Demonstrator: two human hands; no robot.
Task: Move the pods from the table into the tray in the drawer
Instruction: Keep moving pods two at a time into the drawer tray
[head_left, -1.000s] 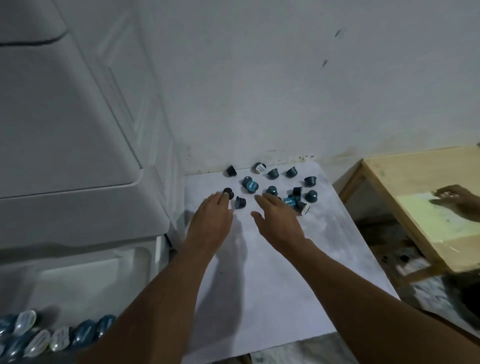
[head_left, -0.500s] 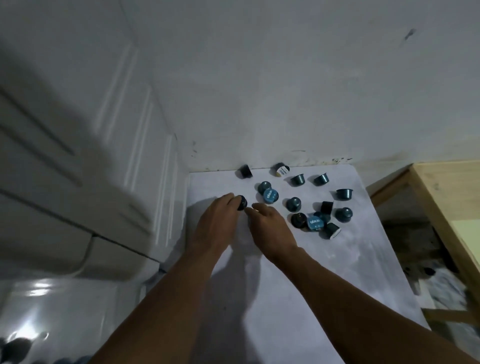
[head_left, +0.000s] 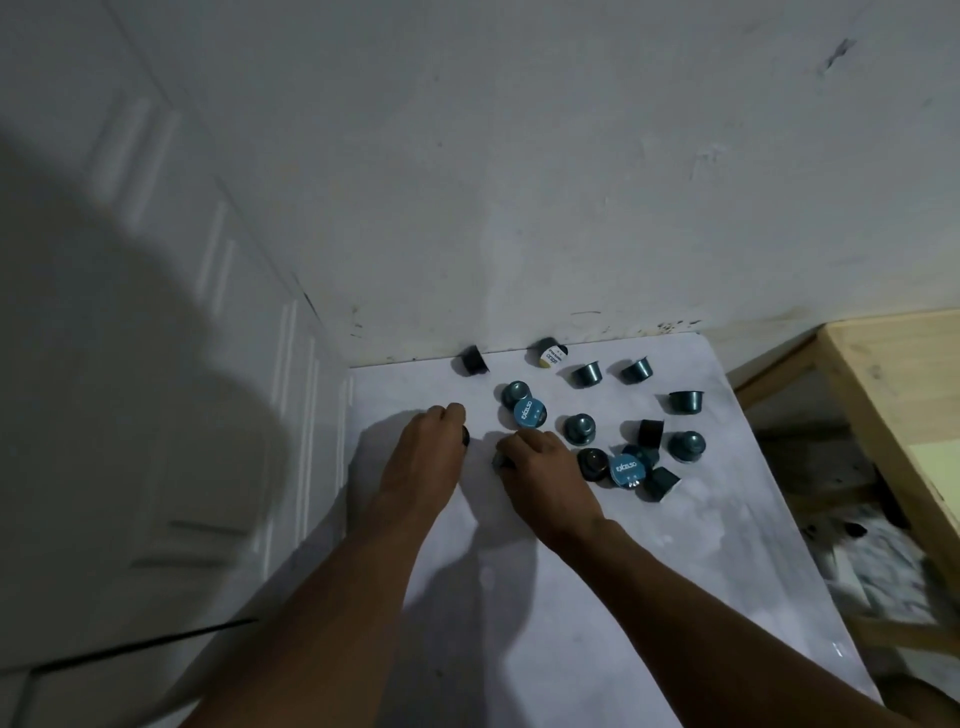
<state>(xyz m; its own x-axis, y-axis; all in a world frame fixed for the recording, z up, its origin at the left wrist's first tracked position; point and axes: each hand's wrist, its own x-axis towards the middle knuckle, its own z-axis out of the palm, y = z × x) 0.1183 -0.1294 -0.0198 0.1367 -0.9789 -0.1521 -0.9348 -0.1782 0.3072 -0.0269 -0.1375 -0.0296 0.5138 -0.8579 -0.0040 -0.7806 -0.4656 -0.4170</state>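
Note:
Several dark teal and black coffee pods (head_left: 579, 428) lie scattered on the far part of a white table (head_left: 597, 597), near the wall. My left hand (head_left: 426, 457) has its fingers curled round a dark pod (head_left: 464, 435) at the left of the group. Close beside it, my right hand (head_left: 545, 480) curls over another pod (head_left: 501, 462), which is mostly hidden under the fingers. A blue-lidded pod (head_left: 529, 413) lies just beyond my right hand. The drawer and its tray are out of sight.
A white plastic drawer cabinet (head_left: 156, 415) stands against the table's left side. The white wall (head_left: 571, 182) runs along the table's back edge. A wooden table (head_left: 893, 405) stands to the right, with a gap and floor clutter between.
The view has swung up and right, so the drawer with its pods has left the picture. Both hands reached forward and closed their fingers over pods at the left of the group.

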